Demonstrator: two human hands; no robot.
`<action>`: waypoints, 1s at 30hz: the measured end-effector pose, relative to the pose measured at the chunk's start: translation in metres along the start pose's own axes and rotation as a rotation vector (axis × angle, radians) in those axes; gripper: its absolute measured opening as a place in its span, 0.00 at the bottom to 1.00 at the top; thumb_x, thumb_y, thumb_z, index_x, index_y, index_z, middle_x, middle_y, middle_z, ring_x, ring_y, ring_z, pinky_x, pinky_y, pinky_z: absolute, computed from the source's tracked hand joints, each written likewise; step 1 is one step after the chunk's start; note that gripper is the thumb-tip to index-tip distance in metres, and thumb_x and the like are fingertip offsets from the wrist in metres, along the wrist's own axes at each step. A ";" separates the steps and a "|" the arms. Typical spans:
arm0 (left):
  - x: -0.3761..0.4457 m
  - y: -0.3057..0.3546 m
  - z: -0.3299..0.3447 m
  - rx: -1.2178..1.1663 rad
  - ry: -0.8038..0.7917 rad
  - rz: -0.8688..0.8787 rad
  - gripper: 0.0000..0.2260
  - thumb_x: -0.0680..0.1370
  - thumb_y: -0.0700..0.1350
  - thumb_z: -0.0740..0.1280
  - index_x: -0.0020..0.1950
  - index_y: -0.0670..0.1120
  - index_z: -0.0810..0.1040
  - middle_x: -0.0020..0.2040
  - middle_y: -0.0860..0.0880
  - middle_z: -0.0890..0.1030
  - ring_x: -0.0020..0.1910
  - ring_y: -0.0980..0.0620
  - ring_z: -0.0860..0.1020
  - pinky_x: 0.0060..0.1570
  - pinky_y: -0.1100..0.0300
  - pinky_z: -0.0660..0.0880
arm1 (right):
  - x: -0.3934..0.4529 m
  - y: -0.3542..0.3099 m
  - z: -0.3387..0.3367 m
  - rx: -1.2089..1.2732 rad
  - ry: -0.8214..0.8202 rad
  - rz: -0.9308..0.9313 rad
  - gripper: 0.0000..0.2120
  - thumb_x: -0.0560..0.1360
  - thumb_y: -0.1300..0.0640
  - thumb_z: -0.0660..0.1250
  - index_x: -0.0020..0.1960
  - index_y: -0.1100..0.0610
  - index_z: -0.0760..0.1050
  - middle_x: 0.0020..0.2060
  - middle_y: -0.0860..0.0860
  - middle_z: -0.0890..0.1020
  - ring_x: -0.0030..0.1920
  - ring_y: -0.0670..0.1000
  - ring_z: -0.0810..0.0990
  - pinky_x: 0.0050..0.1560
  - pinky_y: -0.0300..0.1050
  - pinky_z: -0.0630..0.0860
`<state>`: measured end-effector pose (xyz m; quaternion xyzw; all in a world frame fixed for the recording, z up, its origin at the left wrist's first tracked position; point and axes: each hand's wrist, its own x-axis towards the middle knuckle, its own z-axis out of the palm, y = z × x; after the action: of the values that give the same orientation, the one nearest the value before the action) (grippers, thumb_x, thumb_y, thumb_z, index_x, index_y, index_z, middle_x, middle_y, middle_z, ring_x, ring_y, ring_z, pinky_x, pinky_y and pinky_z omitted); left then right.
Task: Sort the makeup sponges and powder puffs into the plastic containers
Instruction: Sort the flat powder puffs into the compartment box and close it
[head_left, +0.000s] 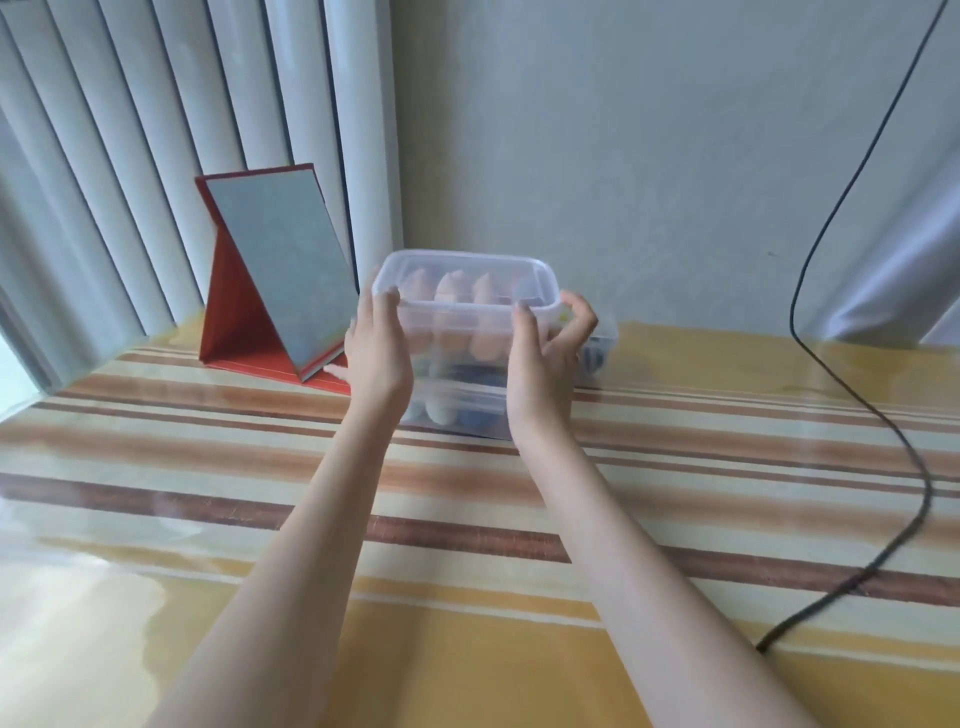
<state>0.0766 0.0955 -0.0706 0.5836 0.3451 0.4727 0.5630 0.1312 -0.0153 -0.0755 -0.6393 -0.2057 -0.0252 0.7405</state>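
Note:
A clear plastic container (462, 275) with its lid on holds several pale orange makeup sponges (449, 291) standing in a row. It sits on top of a second clear container (467, 410) with dark blue and pale items inside. My left hand (376, 345) grips the top container's left side, thumb on the lid rim. On its right side, my right hand (548, 345) grips the near right corner, fingers curled round the far edge. A third clear container (605, 343) shows behind the right hand.
A red folding stand mirror (275, 280) stands just left of the containers. A black cable (883, 431) hangs from the upper right and loops across the striped tablecloth (208, 467). The wall and vertical blinds close off the back.

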 end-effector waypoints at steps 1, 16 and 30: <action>-0.004 0.008 0.003 0.037 0.002 0.096 0.19 0.74 0.56 0.51 0.60 0.57 0.74 0.54 0.59 0.76 0.60 0.53 0.70 0.73 0.44 0.45 | 0.002 -0.009 -0.003 0.019 0.055 -0.002 0.21 0.74 0.43 0.60 0.63 0.49 0.62 0.58 0.58 0.75 0.52 0.55 0.74 0.44 0.44 0.67; -0.112 -0.020 0.071 0.757 -0.548 0.772 0.29 0.82 0.59 0.50 0.76 0.40 0.58 0.72 0.45 0.69 0.76 0.54 0.53 0.68 0.50 0.25 | 0.017 0.012 -0.135 0.145 0.862 -0.040 0.15 0.75 0.59 0.56 0.59 0.61 0.74 0.53 0.55 0.73 0.53 0.54 0.74 0.39 0.25 0.65; -0.094 -0.045 0.055 1.143 -0.185 1.045 0.14 0.76 0.45 0.68 0.62 0.51 0.78 0.59 0.38 0.76 0.58 0.34 0.74 0.64 0.30 0.61 | 0.012 0.050 -0.116 -0.250 0.470 0.156 0.20 0.80 0.50 0.55 0.71 0.51 0.67 0.64 0.53 0.77 0.62 0.56 0.74 0.48 0.40 0.64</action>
<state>0.1050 -0.0050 -0.1261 0.9071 0.1669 0.3748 -0.0943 0.1882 -0.1144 -0.1296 -0.7164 0.0263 -0.1411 0.6828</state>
